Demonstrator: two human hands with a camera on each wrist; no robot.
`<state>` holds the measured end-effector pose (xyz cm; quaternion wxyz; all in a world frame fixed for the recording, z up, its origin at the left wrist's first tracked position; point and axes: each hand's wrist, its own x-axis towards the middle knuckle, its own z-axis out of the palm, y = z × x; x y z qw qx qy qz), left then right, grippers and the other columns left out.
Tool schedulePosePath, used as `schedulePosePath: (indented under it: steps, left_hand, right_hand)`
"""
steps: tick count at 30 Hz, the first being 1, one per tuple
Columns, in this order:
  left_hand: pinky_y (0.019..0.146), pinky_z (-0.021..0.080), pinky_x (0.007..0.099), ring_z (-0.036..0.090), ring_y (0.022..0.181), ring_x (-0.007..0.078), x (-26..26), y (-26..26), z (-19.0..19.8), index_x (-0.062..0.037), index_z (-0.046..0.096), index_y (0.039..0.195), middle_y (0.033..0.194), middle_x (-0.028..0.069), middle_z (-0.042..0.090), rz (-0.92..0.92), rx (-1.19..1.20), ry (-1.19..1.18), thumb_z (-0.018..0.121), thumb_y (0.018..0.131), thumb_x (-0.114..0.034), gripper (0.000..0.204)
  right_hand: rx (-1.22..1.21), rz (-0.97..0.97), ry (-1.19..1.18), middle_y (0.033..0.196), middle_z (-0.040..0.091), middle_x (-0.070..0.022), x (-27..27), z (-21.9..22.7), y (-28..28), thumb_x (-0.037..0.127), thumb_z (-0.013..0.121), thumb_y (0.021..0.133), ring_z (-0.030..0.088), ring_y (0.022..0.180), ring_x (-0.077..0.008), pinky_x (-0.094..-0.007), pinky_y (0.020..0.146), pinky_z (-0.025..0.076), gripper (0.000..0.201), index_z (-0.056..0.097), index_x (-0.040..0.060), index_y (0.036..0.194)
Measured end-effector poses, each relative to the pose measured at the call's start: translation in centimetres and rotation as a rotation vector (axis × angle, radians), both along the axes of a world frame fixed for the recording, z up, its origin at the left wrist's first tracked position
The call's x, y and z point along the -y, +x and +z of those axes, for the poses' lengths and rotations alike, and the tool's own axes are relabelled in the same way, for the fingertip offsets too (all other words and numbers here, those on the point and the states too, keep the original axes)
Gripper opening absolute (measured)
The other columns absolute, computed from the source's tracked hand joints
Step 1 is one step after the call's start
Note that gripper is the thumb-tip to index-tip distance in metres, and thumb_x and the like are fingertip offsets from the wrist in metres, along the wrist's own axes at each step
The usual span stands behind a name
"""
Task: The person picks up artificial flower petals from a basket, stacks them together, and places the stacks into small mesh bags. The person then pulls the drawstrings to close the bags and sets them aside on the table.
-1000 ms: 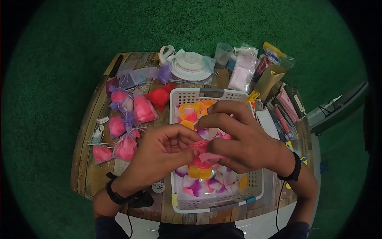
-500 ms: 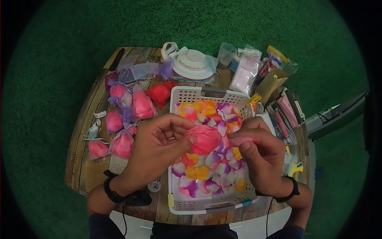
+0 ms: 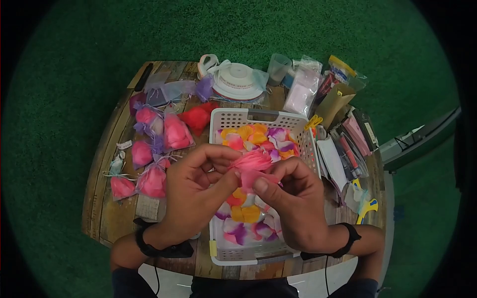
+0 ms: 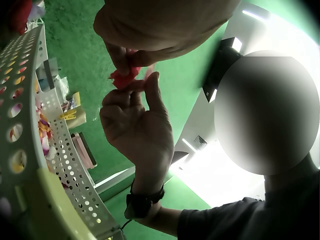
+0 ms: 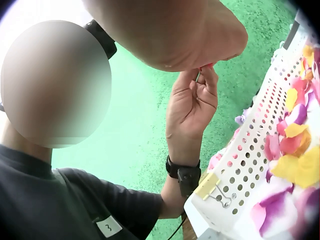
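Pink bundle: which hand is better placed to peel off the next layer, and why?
Likely the right hand: it pinches a thin flap at the lower edge of the pink bundle, while the left hand grips the bundle itself.

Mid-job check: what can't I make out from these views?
- Head view: how many pink petals are held; they overlap and fingers cover part.
- Head view: some loose petals, hidden beneath the left hand and right hand.
- Right wrist view: most of the pink petals, blocked by the near right hand.
- Left wrist view: part of the basket, cut off by the left edge.
- Head view: lettering on the white reel, too small to read.
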<state>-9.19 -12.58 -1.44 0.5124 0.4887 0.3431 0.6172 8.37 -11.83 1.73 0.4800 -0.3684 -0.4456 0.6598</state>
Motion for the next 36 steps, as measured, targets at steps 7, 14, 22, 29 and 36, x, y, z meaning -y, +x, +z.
schedulePosePath:
  steps: [7,14,22,29,36]
  left_hand:
    - [0.082,0.056,0.0264,0.063,0.098,0.0138,0.2,0.3,-0.5,0.007,0.055,0.114,0.106,0.0115,0.062,0.037,0.046,0.118,0.061,0.089,0.008,0.025]
    - [0.076,0.055,0.0242,0.063,0.091,0.0101,0.1,0.0,-0.2,0.0041,0.055,0.112,0.1,0.0078,0.062,-0.039,0.197,-0.073,0.059,0.09,0.005,0.022]
    - [0.061,0.045,0.0181,0.06,0.076,0.0054,-0.1,0.1,-0.2,-0.0014,0.056,0.109,0.09,0.0022,0.062,-0.079,0.368,-0.369,0.058,0.091,-0.002,0.018]
    - [0.06,0.041,0.0197,0.058,0.074,0.0049,-0.2,0.0,-0.2,-0.0035,0.057,0.104,0.085,0.0003,0.061,-0.092,0.426,-0.382,0.058,0.09,-0.003,0.013]
    - [0.063,0.043,0.0188,0.057,0.074,0.0043,-0.3,0.1,-0.4,-0.0032,0.056,0.103,0.086,0.0008,0.061,-0.067,0.384,-0.367,0.058,0.09,-0.002,0.013]
  right_hand:
    - [-0.032,0.006,0.028,0.098,0.064,-0.0054,-0.3,-1.4,-0.8,0.002,0.074,0.085,0.062,0.084,-0.0077,-0.0223,0.073,0.053,0.016,0.059,0.0032,0.089]
    - [-0.103,0.009,0.068,0.104,0.063,-0.0074,-0.9,-1.3,-0.9,-0.003,0.071,0.086,0.061,0.091,-0.0099,-0.0244,0.079,0.052,0.015,0.057,0.0031,0.087]
    - [0.051,0.064,0.057,0.124,0.059,-0.017,-1.6,-0.8,-0.2,-0.005,0.07,0.084,0.062,0.097,-0.0115,-0.0247,0.079,0.053,0.017,0.055,0.003,0.085]
    - [0.111,0.095,0.28,0.127,0.058,-0.0181,-1.9,-1.4,-0.5,-0.005,0.072,0.08,0.06,0.106,-0.0132,-0.0255,0.084,0.052,0.016,0.058,0.0034,0.083]
    - [0.28,0.073,0.481,0.127,0.058,-0.0186,-2.6,-2.0,-0.3,-0.004,0.074,0.077,0.06,0.11,-0.0143,-0.0277,0.091,0.049,0.016,0.06,0.0028,0.082]
